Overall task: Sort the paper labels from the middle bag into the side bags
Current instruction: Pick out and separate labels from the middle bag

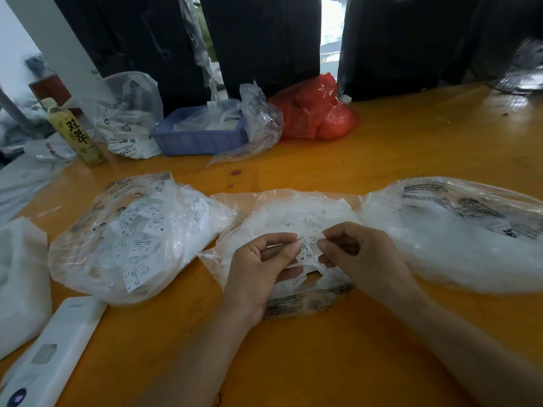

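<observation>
Three clear plastic bags lie in a row on the orange table. The middle bag (293,212) holds a heap of white paper labels. Over it, my left hand (258,271) and my right hand (361,257) both pinch one small white label (308,248) printed with an "S". The left bag (129,239) is full of labels marked S, M, L and XL. The right bag (458,233) holds white labels that show only dimly through the plastic.
Along the back stand a blue tray (197,136) with white pieces, a crumpled clear bag (129,113), a red bag (317,113) and a drink bottle (73,133). A white device (50,353) and a white packet (20,283) lie near left. Dark cloth hangs behind.
</observation>
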